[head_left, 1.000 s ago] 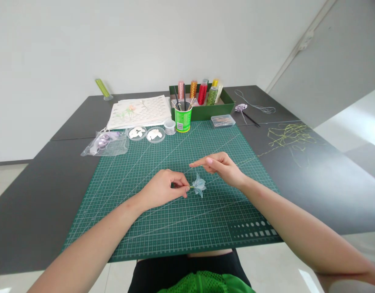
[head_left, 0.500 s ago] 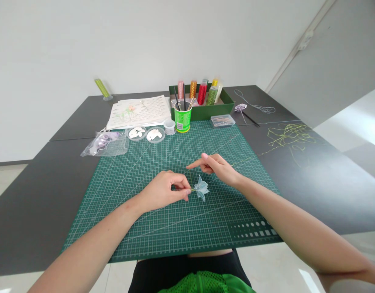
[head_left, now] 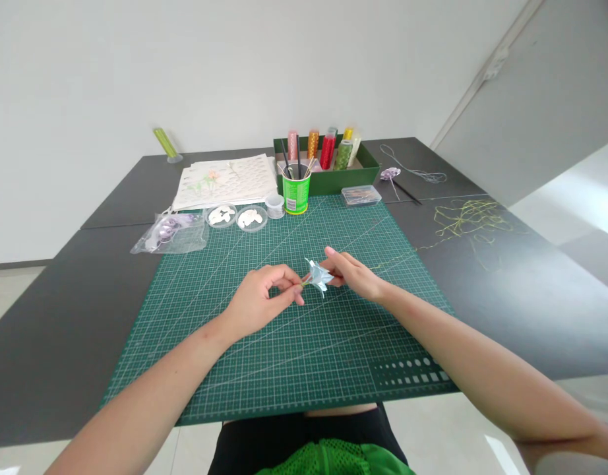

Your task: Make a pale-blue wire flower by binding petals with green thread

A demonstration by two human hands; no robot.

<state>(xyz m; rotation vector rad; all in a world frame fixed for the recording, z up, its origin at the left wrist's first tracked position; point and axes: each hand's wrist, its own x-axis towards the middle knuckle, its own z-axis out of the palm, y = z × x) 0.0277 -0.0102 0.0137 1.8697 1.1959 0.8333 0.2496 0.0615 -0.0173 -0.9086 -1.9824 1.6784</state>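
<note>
A pale blue flower (head_left: 318, 276) with pointed petals lies sideways above the green cutting mat (head_left: 264, 369), its head to the right. My left hand (head_left: 264, 297) pinches its thin stem between thumb and fingertips. Just behind the petals is my right hand (head_left: 356, 274), thumb raised, index finger reaching toward the stem and other fingers curled. From this hand a yellow-green thread (head_left: 397, 258) trails across the mat to a loose tangle (head_left: 469, 219) on the right. The petals partly cover my right fingertips.
Toward the back stand a green cup (head_left: 297, 192) of tools, a green box (head_left: 328, 179) with thread spools and a clear case (head_left: 361, 196). Dishes of white pieces (head_left: 251, 219), a plastic bag (head_left: 173, 234) and paper sheets (head_left: 225, 181) lie left. A purple flower (head_left: 390, 173) lies right.
My left hand has raised the flower away from me and slightly left, bringing it in front of my right fingers. My right hand has barely shifted.
</note>
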